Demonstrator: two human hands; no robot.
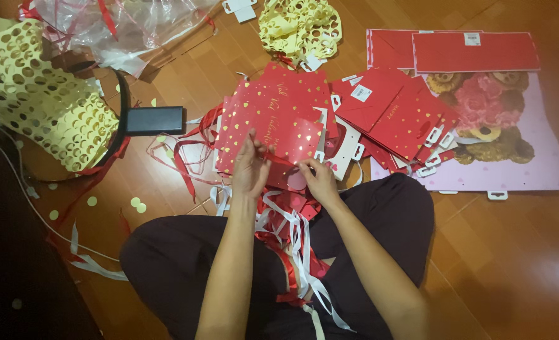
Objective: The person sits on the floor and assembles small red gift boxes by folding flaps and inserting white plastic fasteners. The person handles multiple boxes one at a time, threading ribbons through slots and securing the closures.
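A flat red gift bag (268, 129), speckled with gold hearts, is being held at its near edge, just in front of the crossed legs of the seated person, and it is lying on top of a loose heap of similar red bags on the wooden floor (518, 252). The bag is being presented tilted, its long axis running from lower left to upper right, away from the body. The left hand (250, 170) is being kept on the lower left part of that near edge, its fingers closed narrowly over the paper. The right hand (318, 179) is being kept a little lower and to the right, pinching something small at the bag's lower right corner; whether that is a ribbon end or the bag's own edge cannot be told. The two hands are being held near each other, the left one slightly farther forward, and both are touching the bag, so neither is markedly nearer.

Red and white ribbons (295, 242) are trailing from under the hands down across the lap. To the right, a second pile of red bags (392, 113) is resting partly on a large pink bag printed with a bear (512, 157). To the left, a black box (155, 119) is lying beside yellow perforated paper (40, 101).
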